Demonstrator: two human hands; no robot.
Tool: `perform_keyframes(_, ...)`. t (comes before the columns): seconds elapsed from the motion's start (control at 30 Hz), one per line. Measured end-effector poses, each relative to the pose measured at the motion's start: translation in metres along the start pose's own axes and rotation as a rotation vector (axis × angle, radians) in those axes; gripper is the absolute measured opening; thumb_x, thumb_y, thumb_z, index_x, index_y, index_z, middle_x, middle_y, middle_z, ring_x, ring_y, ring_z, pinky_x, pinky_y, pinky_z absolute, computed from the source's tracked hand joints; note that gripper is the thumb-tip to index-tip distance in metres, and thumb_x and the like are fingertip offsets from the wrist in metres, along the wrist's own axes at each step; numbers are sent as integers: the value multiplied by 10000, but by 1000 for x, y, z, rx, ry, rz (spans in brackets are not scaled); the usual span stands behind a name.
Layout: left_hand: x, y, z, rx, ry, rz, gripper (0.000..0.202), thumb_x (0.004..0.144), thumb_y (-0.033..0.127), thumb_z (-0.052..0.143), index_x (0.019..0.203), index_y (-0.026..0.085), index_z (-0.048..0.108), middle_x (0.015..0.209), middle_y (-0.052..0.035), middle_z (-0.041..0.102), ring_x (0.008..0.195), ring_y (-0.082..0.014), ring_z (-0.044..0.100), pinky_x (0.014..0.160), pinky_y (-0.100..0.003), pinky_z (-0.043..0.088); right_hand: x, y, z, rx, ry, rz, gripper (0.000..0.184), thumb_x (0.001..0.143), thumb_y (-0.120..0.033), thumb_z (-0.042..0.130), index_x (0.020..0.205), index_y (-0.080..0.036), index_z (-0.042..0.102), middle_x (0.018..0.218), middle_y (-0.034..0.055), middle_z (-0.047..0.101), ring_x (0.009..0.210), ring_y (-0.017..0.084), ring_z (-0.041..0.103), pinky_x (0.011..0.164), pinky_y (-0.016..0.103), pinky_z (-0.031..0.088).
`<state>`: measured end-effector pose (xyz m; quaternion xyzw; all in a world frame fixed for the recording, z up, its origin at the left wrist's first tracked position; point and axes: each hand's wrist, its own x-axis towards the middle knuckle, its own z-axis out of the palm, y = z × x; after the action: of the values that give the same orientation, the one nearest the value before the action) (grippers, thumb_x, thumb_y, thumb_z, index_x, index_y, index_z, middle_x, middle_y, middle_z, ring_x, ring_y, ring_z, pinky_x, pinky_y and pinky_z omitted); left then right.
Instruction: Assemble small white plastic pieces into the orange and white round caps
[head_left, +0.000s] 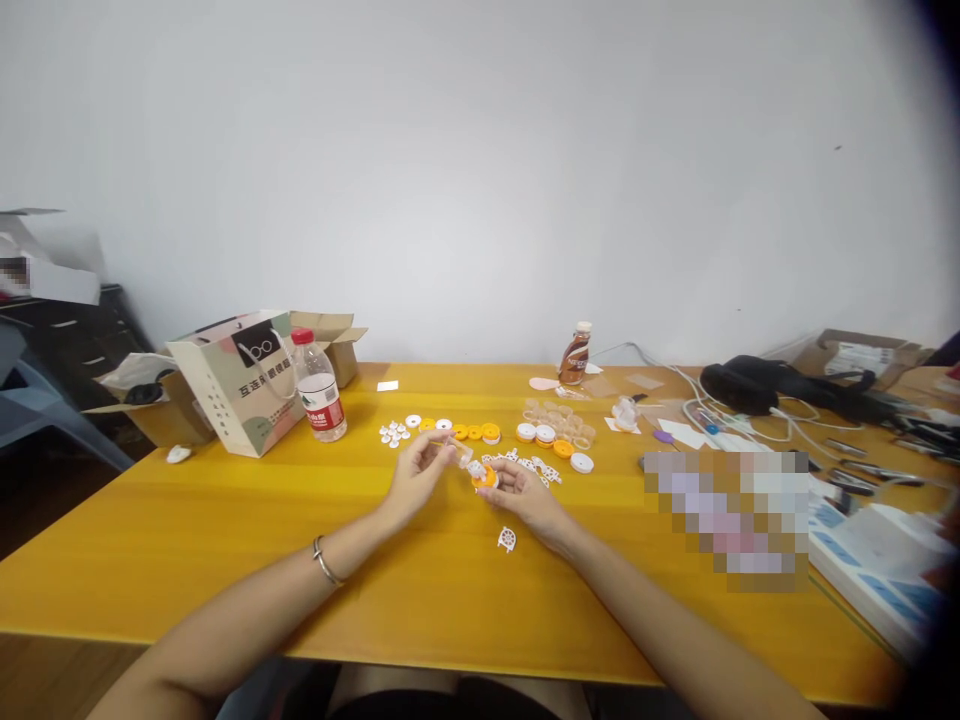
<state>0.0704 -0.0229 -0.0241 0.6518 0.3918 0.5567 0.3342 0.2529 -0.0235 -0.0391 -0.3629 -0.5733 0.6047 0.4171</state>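
Observation:
Above the middle of the table, my right hand [521, 495] is closed round an orange and white round plastic part [484, 478] with a small whitish piece standing on top. My left hand [421, 472] pinches a small clear plastic piece [463, 455] just left of that part; the two look slightly apart. On the table below my right hand lies a white ship's-wheel-shaped piece [507, 540]. More white openwork pieces [547, 470] lie behind my right hand, partly hidden by it. Behind my left hand runs a row of orange and white discs [469, 432].
Small white pegged pieces [392, 433] lie left of the discs. Clear rings [562, 420] and white and orange round caps [562, 450] are at right. A water bottle [319, 390], paper bag [240, 390] and brown bottle [576, 355] stand behind. Cables [757, 415] and a power strip [862, 570] occupy the right side.

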Motion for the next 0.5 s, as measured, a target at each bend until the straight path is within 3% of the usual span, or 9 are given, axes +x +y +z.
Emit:
perform_keyframes(0.23, -8, -4, 5, 121, -126, 91, 283, 768, 341, 548, 987, 162, 550, 899, -55, 579, 802, -138, 555, 752, -263, 454, -1, 1, 1, -41, -35, -21, 401, 566, -339, 719, 891, -191, 539, 807, 1, 621, 678, 112, 568, 691, 273, 443)
perform_keyframes(0.5, -11, -5, 8, 187, -142, 110, 283, 765, 336, 552, 993, 167, 553, 884, -55, 572, 794, -138, 553, 752, -275, 463, -2, 1, 4, -116, -10, -99, 362, 583, -342, 700, 881, -197, 554, 729, -16, 590, 649, 116, 554, 676, 281, 451)
